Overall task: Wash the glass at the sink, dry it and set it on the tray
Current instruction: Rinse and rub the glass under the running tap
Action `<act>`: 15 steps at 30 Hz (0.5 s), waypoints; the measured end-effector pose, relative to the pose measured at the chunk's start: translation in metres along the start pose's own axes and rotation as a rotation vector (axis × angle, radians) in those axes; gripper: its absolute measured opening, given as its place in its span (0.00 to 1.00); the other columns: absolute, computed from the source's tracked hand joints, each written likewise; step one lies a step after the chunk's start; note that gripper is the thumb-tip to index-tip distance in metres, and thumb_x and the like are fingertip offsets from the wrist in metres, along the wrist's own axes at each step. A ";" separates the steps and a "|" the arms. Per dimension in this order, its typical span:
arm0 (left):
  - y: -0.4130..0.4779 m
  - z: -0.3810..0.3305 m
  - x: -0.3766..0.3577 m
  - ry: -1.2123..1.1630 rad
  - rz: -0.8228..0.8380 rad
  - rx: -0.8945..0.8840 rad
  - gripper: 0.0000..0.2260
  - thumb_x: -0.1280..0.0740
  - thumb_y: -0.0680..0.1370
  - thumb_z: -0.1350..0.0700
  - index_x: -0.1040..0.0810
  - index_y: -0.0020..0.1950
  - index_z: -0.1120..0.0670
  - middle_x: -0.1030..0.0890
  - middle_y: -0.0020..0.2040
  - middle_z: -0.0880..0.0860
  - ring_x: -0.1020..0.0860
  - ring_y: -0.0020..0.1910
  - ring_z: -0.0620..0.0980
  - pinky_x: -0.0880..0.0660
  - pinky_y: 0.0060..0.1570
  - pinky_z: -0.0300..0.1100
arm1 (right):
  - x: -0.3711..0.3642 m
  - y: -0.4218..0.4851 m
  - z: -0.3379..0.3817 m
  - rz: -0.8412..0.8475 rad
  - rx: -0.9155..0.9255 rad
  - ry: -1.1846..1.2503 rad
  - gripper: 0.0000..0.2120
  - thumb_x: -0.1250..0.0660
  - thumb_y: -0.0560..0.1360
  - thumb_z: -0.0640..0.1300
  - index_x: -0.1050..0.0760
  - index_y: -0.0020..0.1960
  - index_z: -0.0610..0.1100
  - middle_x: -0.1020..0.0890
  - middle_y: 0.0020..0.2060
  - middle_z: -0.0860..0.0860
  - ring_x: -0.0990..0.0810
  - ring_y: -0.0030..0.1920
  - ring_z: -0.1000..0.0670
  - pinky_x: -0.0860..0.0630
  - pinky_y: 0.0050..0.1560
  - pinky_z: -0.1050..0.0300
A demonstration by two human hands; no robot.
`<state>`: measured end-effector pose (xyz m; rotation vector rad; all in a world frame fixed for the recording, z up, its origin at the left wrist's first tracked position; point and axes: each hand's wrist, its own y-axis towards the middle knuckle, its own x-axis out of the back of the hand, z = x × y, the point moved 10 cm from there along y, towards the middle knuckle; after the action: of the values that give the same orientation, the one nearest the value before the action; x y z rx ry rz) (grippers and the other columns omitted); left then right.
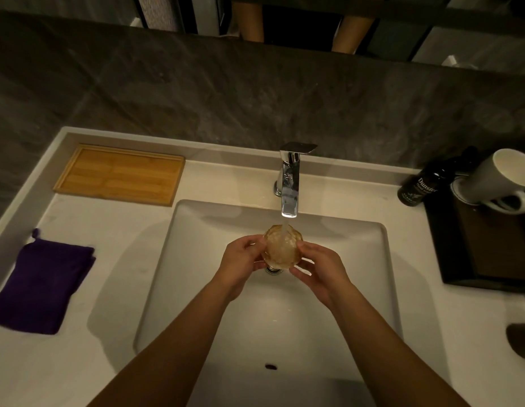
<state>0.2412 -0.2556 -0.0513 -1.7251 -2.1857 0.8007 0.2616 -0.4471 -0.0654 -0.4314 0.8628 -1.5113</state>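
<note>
Head view, looking down over a white desk (88,289) with a rectangular sink (196,259) sunk into the middle. Both hands held over the basin, wrapped around an amber cut-pattern glass (282,245): left hand (240,265) cupping its left side, right hand (323,271) cupping its right side, fingers (306,248) curled onto the wall of the glass. Glass tilted with its mouth toward the camera, directly under the spout of the chrome faucet (290,180). Stream of water (285,233) falling from the spout into the glass. Drain (273,270) partly seen just below the glass, between the two hands. Small dark overflow slot (271,366) on the near wall of the basin.

On the far left of the desk, against the back ledge, a shallow bamboo tray (120,174), lying flat. Nearer and further left, a purple cloth (41,286) with a small loop at its far corner, spread flat, well apart from the sink.

To the right of the faucet, a dark bottle (418,189) with white lettering, beside a dark tray (487,248) carrying a white mug (496,180). Grey stone wall (226,92) behind the desk. Blurred dark object at the right edge, not identifiable.
</note>
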 end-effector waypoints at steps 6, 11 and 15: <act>-0.005 0.009 0.015 -0.039 -0.061 -0.024 0.08 0.32 0.81 0.57 0.15 0.55 0.57 0.13 0.50 0.60 0.15 0.48 0.56 0.16 0.51 0.51 | -0.010 -0.007 -0.008 0.033 -0.004 -0.009 0.09 0.31 0.80 0.36 0.19 0.59 0.34 0.14 0.53 0.38 0.15 0.50 0.40 0.15 0.51 0.44; -0.001 0.005 0.005 -0.068 -0.031 -0.018 0.09 0.32 0.81 0.58 0.16 0.57 0.61 0.13 0.52 0.63 0.14 0.50 0.58 0.16 0.49 0.50 | -0.006 -0.003 0.000 -0.004 0.016 -0.017 0.08 0.31 0.80 0.36 0.18 0.57 0.35 0.14 0.52 0.38 0.16 0.51 0.39 0.16 0.53 0.42; 0.005 0.004 0.013 -0.068 -0.034 0.003 0.09 0.32 0.81 0.57 0.17 0.58 0.60 0.14 0.50 0.61 0.16 0.49 0.57 0.17 0.50 0.50 | -0.013 -0.004 0.002 0.018 0.026 -0.048 0.09 0.31 0.80 0.36 0.18 0.58 0.35 0.14 0.52 0.38 0.15 0.50 0.40 0.16 0.49 0.46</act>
<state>0.2401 -0.2436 -0.0595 -1.6781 -2.2499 0.8664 0.2622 -0.4358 -0.0583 -0.4378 0.8069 -1.4882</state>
